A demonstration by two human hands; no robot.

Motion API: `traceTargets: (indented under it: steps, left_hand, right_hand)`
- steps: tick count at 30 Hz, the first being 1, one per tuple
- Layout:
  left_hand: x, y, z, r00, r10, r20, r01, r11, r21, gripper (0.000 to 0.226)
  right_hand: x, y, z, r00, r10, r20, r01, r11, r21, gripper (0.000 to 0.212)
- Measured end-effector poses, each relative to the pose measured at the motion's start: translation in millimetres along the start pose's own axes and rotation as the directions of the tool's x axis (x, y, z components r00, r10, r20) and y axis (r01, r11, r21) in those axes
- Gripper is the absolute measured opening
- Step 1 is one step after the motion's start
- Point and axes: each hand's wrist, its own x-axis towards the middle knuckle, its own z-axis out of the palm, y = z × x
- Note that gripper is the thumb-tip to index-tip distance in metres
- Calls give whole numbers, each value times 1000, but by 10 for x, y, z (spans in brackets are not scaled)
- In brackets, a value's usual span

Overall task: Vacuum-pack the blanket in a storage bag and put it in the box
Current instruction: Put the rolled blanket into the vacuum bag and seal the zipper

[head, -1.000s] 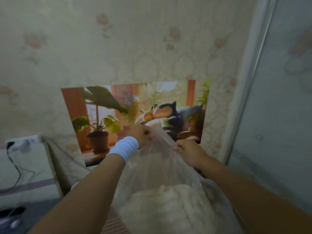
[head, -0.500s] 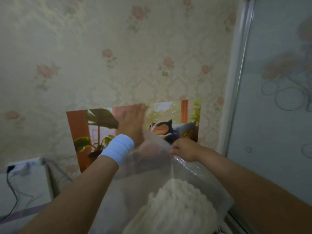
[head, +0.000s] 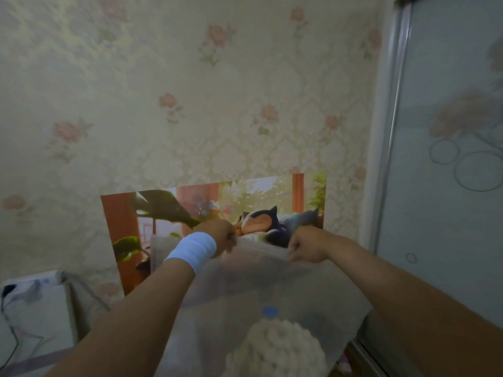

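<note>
A clear plastic storage bag (head: 245, 289) is held up in front of me, its top edge stretched level. My left hand (head: 217, 236), with a white wristband below it, pinches the top edge left of centre. My right hand (head: 307, 247) pinches the same edge further right. A fluffy white blanket (head: 275, 349) sits bunched at the bottom of the bag. A small blue round spot (head: 269, 311) shows on the bag just above the blanket. The box is not in view.
A wall with floral wallpaper (head: 190, 104) stands right behind the bag, with a cartoon poster (head: 190, 213) on it. A frosted sliding door (head: 449, 159) fills the right side. A white unit with dark cables (head: 30, 308) sits at lower left.
My left hand has come down from an open reach and now pinches the bag's top edge. Both hands have spread apart, pulling the opening flat. The view has tilted up.
</note>
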Motion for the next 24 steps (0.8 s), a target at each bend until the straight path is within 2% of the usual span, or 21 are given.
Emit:
traceTargets:
  steps: [5,7,8,11,14,16,18,20,21,22,24]
  left_hand:
    - [164,-27,-183,999,-17,-51,20,998,66,22]
    - [236,-103,-289,999,-22,-49,26,997,75,23]
    - [263,-131,-315,999,-27,-31,29,995,96,23]
    - [304,-172,-311,998,-65,20,62,986,153,19]
    - [301,-252,-381,994,-102,-26,105,979,173,18]
    - [218,-299,-445,996,-88,13,83,974,213,17]
    - [111,-253,-452,994,-80,79,61,974,219,20]
    - [103,-158,-392,996,-38,76,20,975,223,23]
    - [113,-103,-344,998,-12,67,-4,973,229,24]
    - [122,-69,-294,998,2,58,-16,970,242,24]
    - [104,-76,-223,1000,5,5,-7,959,284,24]
  right_hand:
    - [185,40,44,988,-44,-146,49,998,30,21]
    - [248,39,77,971,-55,-232,69,996,55,30]
    - [266,36,81,971,-68,-231,87,994,73,30]
    - [276,-39,79,964,-151,-220,168,984,63,19]
    - [373,-118,143,936,-101,-337,141,985,98,16]
    - [479,-173,130,956,-104,-275,140,983,115,13]
    - [567,-293,37,959,-107,-261,142,982,121,31]
    - [605,-466,-47,947,-97,-307,161,968,191,57]
    - [626,-573,-64,949,-125,-290,190,960,206,60]
    - [654,-689,-67,951,-164,-261,218,956,194,51]
    - [736,-891,-31,956,-198,-216,234,959,157,15]
